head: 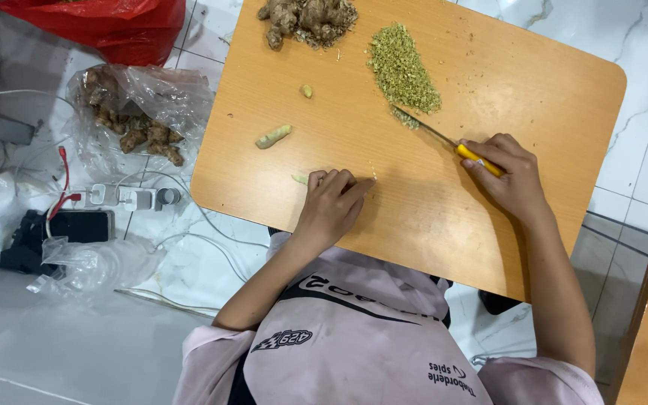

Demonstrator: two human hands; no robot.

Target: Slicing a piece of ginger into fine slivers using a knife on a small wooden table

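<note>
Fingers [489, 154] of the right hand [508, 176] are wrapped around the yellow handle of a slim steel-bladed knife [451, 144], whose tip rests at the near edge of the heap of finely chopped greenish-yellow root [404, 71], as if to keep the cuttings gathered in one spot. The left hand [331, 202] lies with its fingers curled loosely down on the light-brown wooden table [549, 90], touching a small pale peeled root piece [298, 179] at its fingertips; I cannot tell whether it actually grips it. A longer peeled pale root finger [273, 136] and a tiny stub [307, 91] wait just beyond, well apart from the blade. At the far edge sits a knobbly brown clump of unpeeled roots [305, 19], with crumbs around it. Off the table, on the white marble floor [639, 45], a clear plastic bag of more brown roots [133, 120], a red plastic bag [114, 26], a white power strip with cables [125, 197] and a black phone [76, 225] crowd the left side, none blocking the hands.
</note>
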